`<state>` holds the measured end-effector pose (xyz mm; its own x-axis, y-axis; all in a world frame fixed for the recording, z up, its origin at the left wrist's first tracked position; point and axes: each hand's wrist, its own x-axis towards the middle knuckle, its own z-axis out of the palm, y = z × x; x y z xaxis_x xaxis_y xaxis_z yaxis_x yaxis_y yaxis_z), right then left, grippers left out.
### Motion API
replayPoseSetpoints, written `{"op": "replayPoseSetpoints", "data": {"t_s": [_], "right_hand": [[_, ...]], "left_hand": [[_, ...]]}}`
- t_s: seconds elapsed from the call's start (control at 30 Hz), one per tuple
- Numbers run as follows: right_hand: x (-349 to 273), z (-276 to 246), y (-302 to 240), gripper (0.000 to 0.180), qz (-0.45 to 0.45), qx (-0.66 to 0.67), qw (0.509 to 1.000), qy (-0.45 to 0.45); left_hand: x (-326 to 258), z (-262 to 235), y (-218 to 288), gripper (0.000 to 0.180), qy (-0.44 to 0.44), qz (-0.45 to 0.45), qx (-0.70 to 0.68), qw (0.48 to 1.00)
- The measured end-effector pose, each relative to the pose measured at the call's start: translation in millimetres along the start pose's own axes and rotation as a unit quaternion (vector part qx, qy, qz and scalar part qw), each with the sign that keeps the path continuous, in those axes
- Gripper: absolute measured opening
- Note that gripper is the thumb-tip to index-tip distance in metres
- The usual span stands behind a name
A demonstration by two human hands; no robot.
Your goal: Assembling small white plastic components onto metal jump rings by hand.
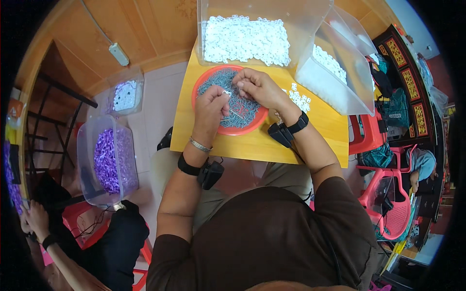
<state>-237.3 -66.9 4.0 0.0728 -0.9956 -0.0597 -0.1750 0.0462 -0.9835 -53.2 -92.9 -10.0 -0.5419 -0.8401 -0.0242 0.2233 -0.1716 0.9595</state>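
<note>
Over a round red tray [264,116] of grey-blue screws [242,114], both my hands work close together. My left hand [209,107] is closed, thumb against forefinger, on a small white plastic piece [226,92]. Just right of it, my right hand [262,88] has its fingers curled into a pinch above the screws. Whatever those fingertips hold, if anything, is too small to make out. Some reddish bits lie among the screws. A loose pile of white plastic pieces [300,101] rests on the yellow table [233,145], beside my right wrist.
Behind the tray stands a clear bin [306,34] of white pieces; another clear bin [335,92] is at right. On the floor at left are a tub [87,167] of purple pieces and a smaller white-filled box [138,92]. Another person's hand [36,218] shows far left.
</note>
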Motion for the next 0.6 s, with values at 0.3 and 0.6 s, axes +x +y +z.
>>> {"op": "replayPoseSetpoints", "data": {"t_s": [0.3,0.6], "right_hand": [[-4.0,-0.5,-2.7,0.012,-0.004,0.091,0.996,-0.005],[-12.7,12.1,-14.1,0.005,-0.051,-0.004,0.998,-0.034]], "left_hand": [[-0.6,-0.7,-1.3,0.009,0.015,0.008,0.026,1.000],[-1.4,8.1,-3.1,0.006,-0.036,0.251,0.236,0.938]]}}
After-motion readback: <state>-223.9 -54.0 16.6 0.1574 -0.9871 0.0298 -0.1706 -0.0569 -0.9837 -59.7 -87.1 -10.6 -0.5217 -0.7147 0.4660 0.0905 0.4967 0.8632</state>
